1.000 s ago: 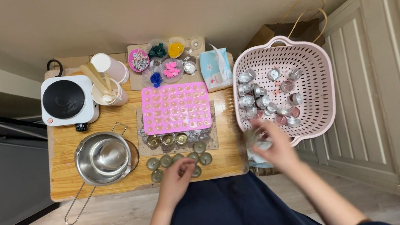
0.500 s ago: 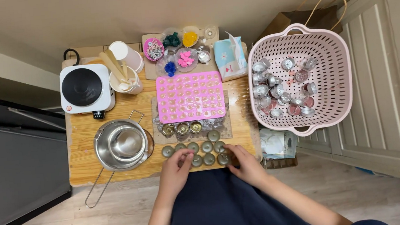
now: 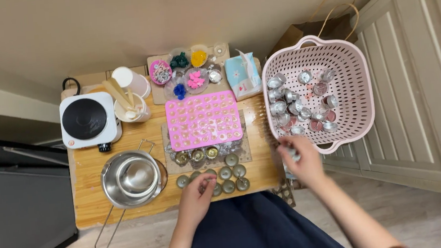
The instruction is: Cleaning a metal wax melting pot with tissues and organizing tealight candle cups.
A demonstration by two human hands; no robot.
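Left hand (image 3: 195, 195) fingers loosely resting on tealight cups (image 3: 219, 174); right hand (image 3: 300, 159) grasping one cup at pink basket (image 3: 359, 101) 6 o'clock rim. Keep cup upright, grip light.

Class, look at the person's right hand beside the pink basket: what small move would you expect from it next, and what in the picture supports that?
Probably the right hand carries the small metal cup in its grip over to the table and sets it by the row of small cups, where the left hand rests. The hand sits just outside the pink basket, which holds many like cups.
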